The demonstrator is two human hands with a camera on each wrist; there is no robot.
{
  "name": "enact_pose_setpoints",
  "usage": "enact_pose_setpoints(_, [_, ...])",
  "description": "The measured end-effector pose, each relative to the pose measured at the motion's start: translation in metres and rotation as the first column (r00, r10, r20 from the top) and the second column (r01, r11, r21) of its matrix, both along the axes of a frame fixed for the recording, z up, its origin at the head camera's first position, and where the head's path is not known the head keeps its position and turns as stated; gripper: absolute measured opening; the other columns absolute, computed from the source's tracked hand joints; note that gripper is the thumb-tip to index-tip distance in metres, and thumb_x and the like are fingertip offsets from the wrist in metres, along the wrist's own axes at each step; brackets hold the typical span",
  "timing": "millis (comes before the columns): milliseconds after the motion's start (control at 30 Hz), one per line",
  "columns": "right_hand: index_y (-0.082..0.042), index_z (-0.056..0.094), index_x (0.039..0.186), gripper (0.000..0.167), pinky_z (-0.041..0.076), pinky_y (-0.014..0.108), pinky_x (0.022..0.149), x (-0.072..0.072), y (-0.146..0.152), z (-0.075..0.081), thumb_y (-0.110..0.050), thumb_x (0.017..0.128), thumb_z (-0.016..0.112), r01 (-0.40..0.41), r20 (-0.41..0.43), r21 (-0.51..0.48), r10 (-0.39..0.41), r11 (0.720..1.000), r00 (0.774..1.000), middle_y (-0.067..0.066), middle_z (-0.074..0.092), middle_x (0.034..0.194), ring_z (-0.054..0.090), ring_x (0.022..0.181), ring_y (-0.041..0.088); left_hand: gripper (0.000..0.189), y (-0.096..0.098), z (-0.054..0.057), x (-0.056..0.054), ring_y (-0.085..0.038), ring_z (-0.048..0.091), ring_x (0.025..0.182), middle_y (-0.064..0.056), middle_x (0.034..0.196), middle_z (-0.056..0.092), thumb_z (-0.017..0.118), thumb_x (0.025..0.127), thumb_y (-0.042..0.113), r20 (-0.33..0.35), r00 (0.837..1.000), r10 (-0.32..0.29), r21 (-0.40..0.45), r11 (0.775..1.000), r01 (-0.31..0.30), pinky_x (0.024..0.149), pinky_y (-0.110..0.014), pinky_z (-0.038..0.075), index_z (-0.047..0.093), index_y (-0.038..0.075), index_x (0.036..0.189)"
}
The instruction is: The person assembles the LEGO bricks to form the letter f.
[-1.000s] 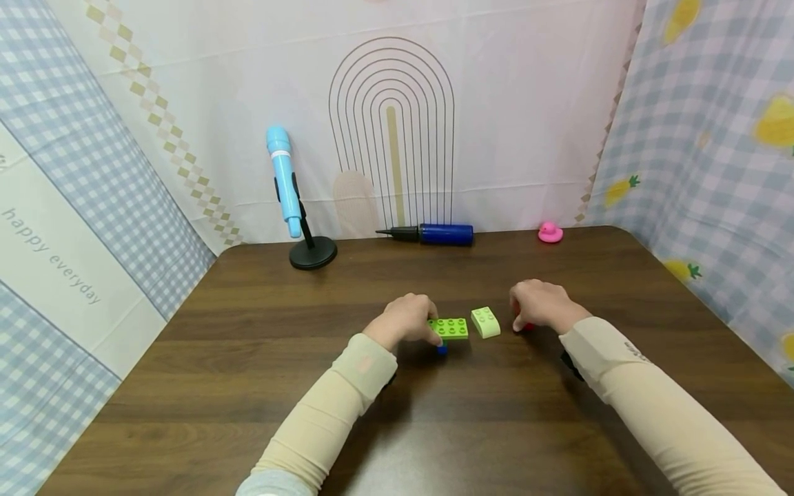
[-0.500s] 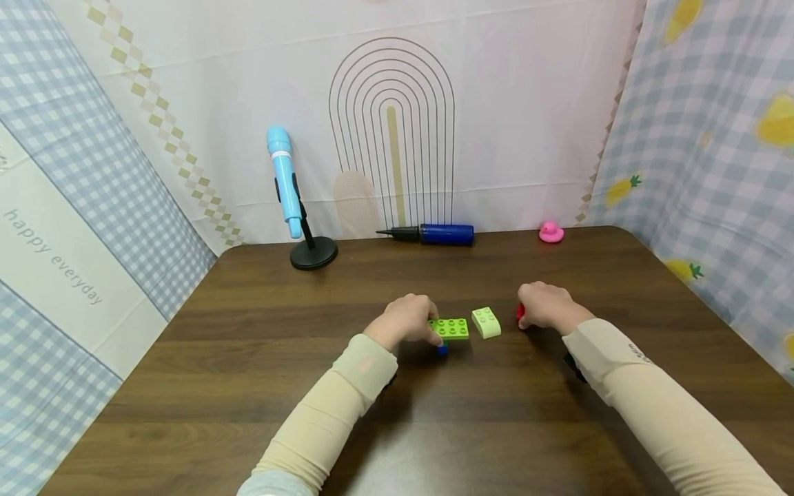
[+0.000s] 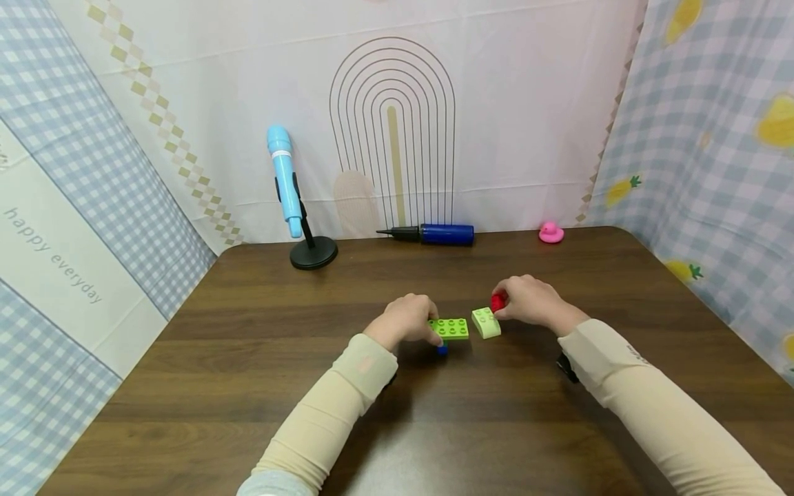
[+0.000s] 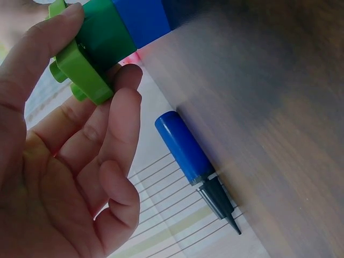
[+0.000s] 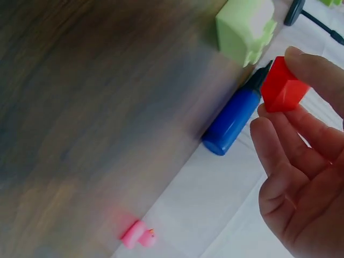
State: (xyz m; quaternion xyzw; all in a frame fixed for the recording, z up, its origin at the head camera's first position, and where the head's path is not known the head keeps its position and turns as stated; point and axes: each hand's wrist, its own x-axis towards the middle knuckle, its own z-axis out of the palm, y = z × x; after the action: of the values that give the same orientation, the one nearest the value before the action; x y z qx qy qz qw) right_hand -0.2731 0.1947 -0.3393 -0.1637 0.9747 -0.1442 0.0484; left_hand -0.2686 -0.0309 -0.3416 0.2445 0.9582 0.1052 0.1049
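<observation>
My left hand (image 3: 406, 320) grips a small stack of toy building bricks by its lime green plate (image 3: 453, 328). Below that plate, a dark green brick (image 4: 106, 33) and a blue brick (image 4: 144, 20) show in the left wrist view, the blue one down at the table. Between thumb and fingertips my right hand (image 3: 532, 301) pinches a red building brick (image 5: 282, 86), raised off the table. In the head view it is just behind and right of a pale green curved brick (image 3: 486, 323), which lies between the two hands.
At the back of the wooden table (image 3: 279, 331) stands a light blue microphone (image 3: 284, 180) on a black stand (image 3: 313, 253). A blue hand pump (image 3: 445, 234) lies along the rear edge, with a pink toy duck (image 3: 550, 232) to its right. Printed cloth hangs behind.
My right hand has picked up the red brick, drawn slightly right, then moved left and up toward the pale green brick. The left hand and its stack have stayed in place.
</observation>
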Motion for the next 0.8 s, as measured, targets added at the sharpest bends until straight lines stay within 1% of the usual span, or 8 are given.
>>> enact_pose_setpoints(333, [-0.007, 0.063, 0.097, 0.036, 0.042, 0.032, 0.059, 0.007, -0.019, 0.004, -0.030, 0.071, 0.071, -0.015, -0.060, -0.074, 0.011, 0.997, 0.998, 0.001, 0.060, 0.083, 0.051, 0.068, 0.014, 0.034, 0.000, 0.000, 0.000, -0.011, 0.050, 0.067, 0.008, 0.076, 0.056, 0.076, 0.063, 0.036, 0.001, 1.000, 0.007, 0.004, 1.000, -0.007, 0.057, -0.029, 0.039, 0.066, 0.017, 0.090])
enact_pose_setpoints(633, [-0.011, 0.063, 0.095, 0.033, 0.041, 0.028, 0.055, 0.013, -0.033, 0.005, -0.031, 0.070, 0.071, -0.070, -0.107, -0.083, 0.061, 0.994, 0.992, 0.000, 0.062, 0.086, 0.051, 0.066, 0.012, 0.034, 0.000, 0.000, 0.000, -0.011, 0.050, 0.066, 0.008, 0.074, 0.056, 0.076, 0.064, 0.036, 0.008, 1.000, 0.004, 0.010, 1.000, -0.005, 0.056, -0.029, 0.040, 0.066, 0.016, 0.089])
enact_pose_setpoints(800, [-0.011, 0.062, 0.094, 0.033, 0.043, 0.030, 0.059, 0.016, -0.039, 0.006, -0.033, 0.070, 0.070, -0.088, -0.117, -0.096, 0.077, 0.992, 0.990, -0.001, 0.061, 0.087, 0.052, 0.070, 0.012, 0.033, 0.000, 0.000, 0.000, -0.011, 0.050, 0.066, 0.008, 0.073, 0.056, 0.076, 0.063, 0.036, 0.013, 1.000, 0.006, 0.018, 1.000, -0.006, 0.056, -0.029, 0.040, 0.066, 0.016, 0.088])
